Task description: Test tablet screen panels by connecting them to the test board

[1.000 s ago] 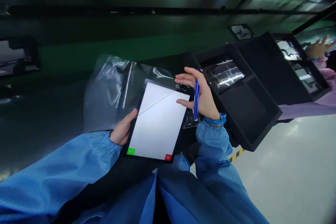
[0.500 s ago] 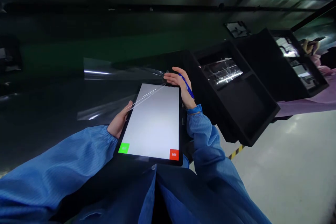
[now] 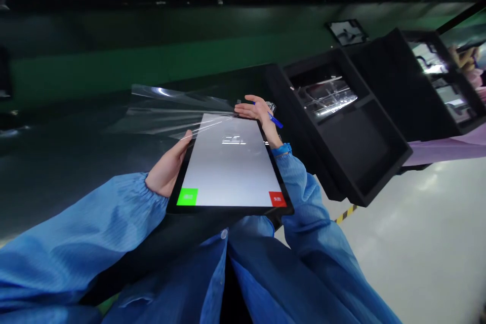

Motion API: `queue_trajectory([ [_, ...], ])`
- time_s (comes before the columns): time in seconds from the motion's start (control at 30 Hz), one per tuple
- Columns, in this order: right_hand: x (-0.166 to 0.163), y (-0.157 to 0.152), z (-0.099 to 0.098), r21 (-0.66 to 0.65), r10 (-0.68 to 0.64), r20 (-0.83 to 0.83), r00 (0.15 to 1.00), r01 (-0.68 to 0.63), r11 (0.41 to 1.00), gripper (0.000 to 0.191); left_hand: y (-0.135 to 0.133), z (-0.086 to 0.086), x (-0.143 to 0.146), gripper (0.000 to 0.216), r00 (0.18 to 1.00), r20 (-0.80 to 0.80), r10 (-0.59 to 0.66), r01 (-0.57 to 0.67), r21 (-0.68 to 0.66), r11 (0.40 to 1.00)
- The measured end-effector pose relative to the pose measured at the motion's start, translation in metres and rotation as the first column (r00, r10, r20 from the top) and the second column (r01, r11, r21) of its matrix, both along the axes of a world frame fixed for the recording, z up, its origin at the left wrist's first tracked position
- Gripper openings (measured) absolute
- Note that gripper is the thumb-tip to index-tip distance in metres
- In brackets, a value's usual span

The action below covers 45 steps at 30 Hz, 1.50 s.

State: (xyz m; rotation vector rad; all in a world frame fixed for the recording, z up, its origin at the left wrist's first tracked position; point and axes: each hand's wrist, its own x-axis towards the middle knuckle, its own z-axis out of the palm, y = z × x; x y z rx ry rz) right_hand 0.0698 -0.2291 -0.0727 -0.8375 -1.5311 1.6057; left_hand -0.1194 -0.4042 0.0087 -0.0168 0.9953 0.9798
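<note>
A tablet (image 3: 231, 167) with a lit pale screen, a green box at lower left and a red box at lower right is held in front of my body. My left hand (image 3: 167, 164) grips its left edge, thumb at the front and fingers hidden behind. At the top right corner is my right hand (image 3: 258, 114), fingers stretched together, with a blue pen (image 3: 276, 120) tucked through it. A clear plastic film (image 3: 167, 106) spreads leftward above the tablet, its folds converging at the right fingertips. The fingers' exact hold on the film is hard to see.
To the right stands a black divided tray (image 3: 364, 147), with clear film-like plastic (image 3: 328, 96) in its upper compartment. Another black tray (image 3: 436, 81) lies beyond it. A dark-framed tablet-like panel (image 3: 347, 32) rests behind. Part of a co-worker (image 3: 471, 66) shows at far right.
The tablet has tipped and turned, its lower right corner swinging right and up. The film's loose folds have drawn closer together and moved slightly up and right. Both hands stay on the tablet.
</note>
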Motion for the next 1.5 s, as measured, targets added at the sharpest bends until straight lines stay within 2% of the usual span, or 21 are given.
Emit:
queue_trajectory([
  [0.1, 0.000, 0.002, -0.004, -0.010, 0.009, -0.044, 0.999, -0.010, 1.000, 0.059, 0.001, 0.018, 0.012, 0.049, 0.996, -0.057, 0.065, -0.065, -0.008, 0.998],
  [0.2, 0.002, 0.003, -0.004, -0.023, 0.050, -0.063, 0.997, -0.052, 0.998, 0.063, 0.001, 0.021, 0.018, 0.047, 0.996, -0.062, 0.066, -0.064, 0.038, 0.997],
  [0.3, 0.006, 0.004, 0.000, 0.021, 0.031, -0.056, 0.998, -0.030, 0.999, 0.063, -0.002, 0.008, 0.016, 0.043, 0.991, -0.096, 0.093, -0.089, 0.045, 0.995],
  [0.4, 0.012, 0.003, 0.006, 0.125, -0.094, -0.086, 0.992, 0.104, 0.987, 0.063, -0.005, -0.009, 0.010, 0.041, 0.982, -0.161, 0.100, -0.101, 0.001, 0.995],
  [0.53, 0.017, -0.003, 0.017, 0.231, -0.219, -0.068, 0.973, 0.229, 0.946, 0.058, -0.006, -0.029, -0.001, 0.038, 0.955, -0.259, 0.142, -0.136, 0.041, 0.990],
  [0.6, 0.019, -0.011, 0.027, 0.313, -0.308, -0.058, 0.950, 0.311, 0.898, 0.049, -0.007, -0.037, -0.006, 0.036, 0.951, -0.266, 0.156, -0.150, 0.043, 0.988],
  [0.7, 0.020, -0.033, 0.049, 0.434, -0.484, -0.140, 0.864, 0.492, 0.754, 0.026, -0.008, -0.046, -0.011, 0.033, 0.960, -0.225, 0.168, -0.152, 0.085, 0.985],
  [0.73, 0.020, -0.042, 0.057, 0.481, -0.494, -0.135, 0.859, 0.493, 0.725, 0.020, -0.008, -0.048, -0.011, 0.033, 0.962, -0.214, 0.172, -0.151, 0.112, 0.982],
  [0.77, 0.019, -0.052, 0.066, 0.538, -0.464, -0.095, 0.881, 0.437, 0.721, 0.016, -0.008, -0.049, -0.012, 0.033, 0.963, -0.206, 0.175, -0.149, 0.133, 0.980],
  [0.8, 0.018, -0.062, 0.073, 0.627, -0.375, 0.025, 0.927, 0.278, 0.728, 0.019, -0.009, -0.050, -0.012, 0.034, 0.962, -0.205, 0.178, -0.150, 0.145, 0.978],
  [0.83, 0.015, -0.071, 0.079, 0.695, -0.260, 0.187, 0.947, 0.060, 0.716, 0.030, -0.009, -0.050, -0.011, 0.036, 0.962, -0.207, 0.178, -0.148, 0.152, 0.977],
  [0.87, 0.012, -0.080, 0.082, 0.719, -0.153, 0.361, 0.920, -0.170, 0.674, 0.046, -0.009, -0.049, -0.011, 0.038, 0.961, -0.211, 0.178, -0.147, 0.156, 0.977],
  [0.9, 0.008, -0.088, 0.082, 0.696, -0.071, 0.519, 0.852, -0.372, 0.615, 0.064, -0.009, -0.049, -0.010, 0.041, 0.961, -0.215, 0.175, -0.142, 0.161, 0.977],
  [0.93, 0.004, -0.095, 0.080, 0.653, -0.026, 0.629, 0.777, -0.510, 0.561, 0.079, -0.009, -0.048, -0.010, 0.043, 0.961, -0.218, 0.170, -0.136, 0.163, 0.977],
  [1.0, -0.001, -0.105, 0.068, 0.586, -0.018, 0.743, 0.669, -0.638, 0.499, 0.087, -0.009, -0.048, -0.009, 0.046, 0.963, -0.219, 0.160, -0.123, 0.172, 0.977],
  [1.07, -0.003, -0.113, 0.050, 0.585, -0.048, 0.765, 0.642, -0.662, 0.468, 0.070, -0.009, -0.050, -0.008, 0.045, 0.962, -0.217, 0.163, -0.125, 0.180, 0.976],
  [1.17, 0.003, -0.124, 0.025, 0.684, -0.117, 0.688, 0.716, -0.587, 0.433, 0.024, -0.008, -0.053, -0.007, 0.043, 0.953, -0.232, 0.193, -0.153, 0.183, 0.971],
  [1.2, 0.006, -0.126, 0.020, 0.724, -0.139, 0.646, 0.750, -0.546, 0.421, 0.015, -0.008, -0.054, -0.007, 0.041, 0.950, -0.242, 0.200, -0.158, 0.180, 0.971],
  [1.33, 0.017, -0.127, 0.025, 0.853, -0.204, 0.455, 0.867, -0.359, 0.379, 0.008, -0.008, -0.050, -0.007, 0.033, 0.934, -0.278, 0.226, -0.189, 0.155, 0.970],
  [1.4, 0.026, -0.118, 0.035, 0.876, -0.277, 0.359, 0.892, -0.218, 0.431, 0.014, -0.010, -0.047, -0.012, 0.029, 0.935, -0.275, 0.223, -0.195, 0.126, 0.973],
  [1.5, 0.047, -0.098, 0.038, 0.843, -0.437, 0.301, 0.848, -0.023, 0.537, 0.014, -0.014, -0.046, -0.025, 0.024, 0.936, -0.261, 0.236, -0.225, 0.073, 0.972],
])
